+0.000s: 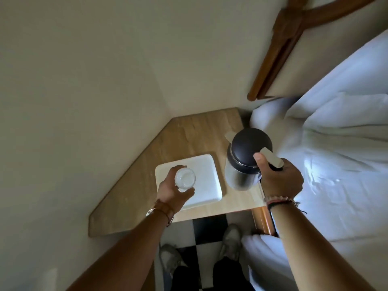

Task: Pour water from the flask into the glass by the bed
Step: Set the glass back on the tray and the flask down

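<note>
1. Gripping the glass (185, 177) with my left hand (172, 189), fingers wrapped round it above the white tray (206, 177); I can't tell its contents.
2. My right hand (280, 179) clasps the flask (244, 159) by its handle, lid on, upright over the desk (189, 133), just right of the glass, bed (340, 143) beyond.

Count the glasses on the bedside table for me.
1. The glass is over the white tray, held by the left hand. No others are in view.

cream walls (94, 70) | checkered floor (207, 229) | wooden bedside shelf (189, 133) — white bed (336, 154)
</note>
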`<action>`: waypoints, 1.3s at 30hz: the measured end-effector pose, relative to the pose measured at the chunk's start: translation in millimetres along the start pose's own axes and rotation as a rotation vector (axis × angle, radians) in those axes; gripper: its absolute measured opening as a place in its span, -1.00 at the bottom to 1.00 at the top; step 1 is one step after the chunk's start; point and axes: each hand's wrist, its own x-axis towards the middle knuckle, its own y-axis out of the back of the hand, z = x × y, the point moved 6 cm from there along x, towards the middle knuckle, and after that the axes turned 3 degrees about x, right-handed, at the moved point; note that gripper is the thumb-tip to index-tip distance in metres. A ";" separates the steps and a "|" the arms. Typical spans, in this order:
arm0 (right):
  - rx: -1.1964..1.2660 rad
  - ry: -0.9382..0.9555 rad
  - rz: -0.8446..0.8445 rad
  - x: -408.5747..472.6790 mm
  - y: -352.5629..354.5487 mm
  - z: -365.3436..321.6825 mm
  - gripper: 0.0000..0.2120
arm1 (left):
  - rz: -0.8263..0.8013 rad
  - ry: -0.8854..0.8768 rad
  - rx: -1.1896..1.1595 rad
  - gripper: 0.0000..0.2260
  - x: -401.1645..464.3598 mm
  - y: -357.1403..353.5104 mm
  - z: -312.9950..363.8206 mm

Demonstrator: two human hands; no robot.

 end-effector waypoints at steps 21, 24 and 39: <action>0.199 -0.079 0.057 -10.8 -82.4 86.2 -0.05 | -0.091 -0.051 0.010 -0.36 77.5 -65.3 -117.4; 0.231 -0.137 0.062 -17.9 -78.0 92.9 -0.47 | -0.101 -0.075 -0.002 -0.37 78.4 -68.2 -119.4; 0.259 -0.044 0.062 -37.2 -70.9 88.1 -0.71 | -0.194 -0.063 0.012 0.03 72.8 -51.8 -111.4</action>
